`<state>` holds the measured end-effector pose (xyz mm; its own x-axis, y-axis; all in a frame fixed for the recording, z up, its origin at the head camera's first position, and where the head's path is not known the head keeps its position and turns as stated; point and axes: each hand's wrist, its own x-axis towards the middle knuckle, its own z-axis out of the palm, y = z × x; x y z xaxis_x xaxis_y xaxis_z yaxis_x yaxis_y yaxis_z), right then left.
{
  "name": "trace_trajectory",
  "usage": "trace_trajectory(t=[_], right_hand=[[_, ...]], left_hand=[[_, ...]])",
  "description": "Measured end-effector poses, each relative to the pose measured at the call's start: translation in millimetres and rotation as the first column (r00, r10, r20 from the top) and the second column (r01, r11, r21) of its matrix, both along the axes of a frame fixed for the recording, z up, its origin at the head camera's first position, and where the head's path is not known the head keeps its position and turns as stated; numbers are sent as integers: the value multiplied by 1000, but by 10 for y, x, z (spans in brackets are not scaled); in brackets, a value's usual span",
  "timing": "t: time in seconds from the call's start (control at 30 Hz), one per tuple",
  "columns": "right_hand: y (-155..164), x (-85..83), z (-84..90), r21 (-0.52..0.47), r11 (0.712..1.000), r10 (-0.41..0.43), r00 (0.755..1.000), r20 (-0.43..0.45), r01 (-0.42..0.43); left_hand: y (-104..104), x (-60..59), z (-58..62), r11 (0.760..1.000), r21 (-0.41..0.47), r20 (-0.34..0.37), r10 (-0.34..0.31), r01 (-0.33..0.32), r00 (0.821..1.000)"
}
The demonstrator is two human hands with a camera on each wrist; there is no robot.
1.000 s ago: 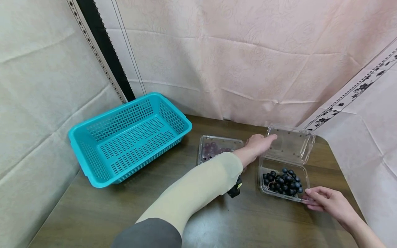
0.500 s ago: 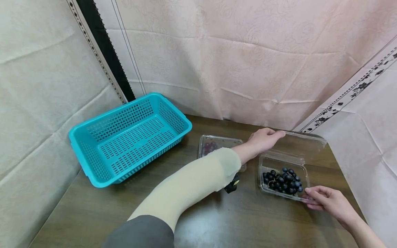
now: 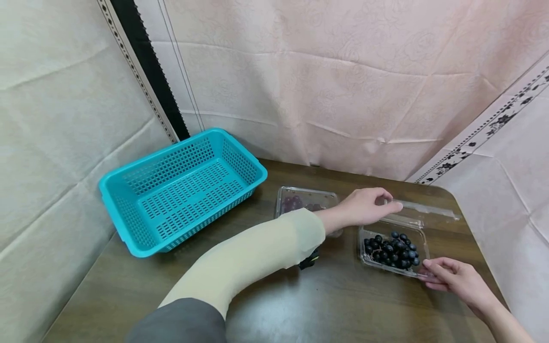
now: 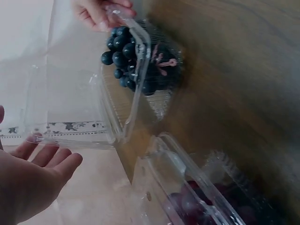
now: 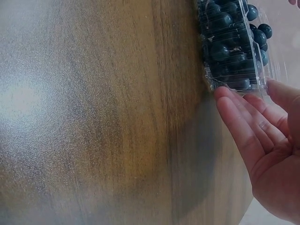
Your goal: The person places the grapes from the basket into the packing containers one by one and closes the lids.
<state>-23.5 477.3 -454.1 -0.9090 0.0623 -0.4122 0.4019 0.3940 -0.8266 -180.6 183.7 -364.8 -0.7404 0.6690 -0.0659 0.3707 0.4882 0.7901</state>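
A clear clamshell container of dark berries stands on the wooden table at the right. Its hinged lid is tilted low over it. My left hand reaches across, its fairly straight fingers resting on the lid's left edge. My right hand pinches the container's near right corner rim, fingers under and thumb over. A second, closed clamshell with reddish fruit lies just left of the first, partly behind my left wrist.
An empty turquoise slotted basket sits at the table's back left. Cloth-draped walls close in behind and on both sides. The table's right edge runs close to the berry container. A small black device hangs under my left forearm.
The lid has swung down from nearly upright to low over the berries, my left hand following it down and toward me. My right hand has stayed at the corner.
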Motion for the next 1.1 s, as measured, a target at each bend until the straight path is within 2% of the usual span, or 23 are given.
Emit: trace_trajectory(t=[0.07,0.17,0.3,0.43,0.57,0.73,0.97,1.1], right_hand=[[0,-6,4,6,1000,-7,1000,9,7],[2,-8,3,6,1000,-14,1000,18,14],[9,-2,-12,-8,1000,-16,1000,2,16],[39,9,-31,-44,999,-10,999,-42,8],[89,26,-41,-115,993,-11,997,-77,2],[184,69,2,-190,982,-5,997,-82,-10],[287,106,82,-184,983,-28,997,-73,14],[331,115,128,-208,977,25,996,-87,-43]], left_hand=[[-19,12,-33,998,-19,-47,-54,53,997],[-56,46,-95,989,-60,-127,-142,135,982],[-127,108,-172,967,-123,-212,-247,225,946],[-186,167,-226,944,-174,-267,-319,281,909],[-209,213,-268,924,-225,-319,-368,308,873],[-204,267,-335,890,-316,-350,-431,328,832],[-214,332,-422,844,-412,-387,-503,343,773],[-228,354,-480,825,-445,-413,-534,348,738]])
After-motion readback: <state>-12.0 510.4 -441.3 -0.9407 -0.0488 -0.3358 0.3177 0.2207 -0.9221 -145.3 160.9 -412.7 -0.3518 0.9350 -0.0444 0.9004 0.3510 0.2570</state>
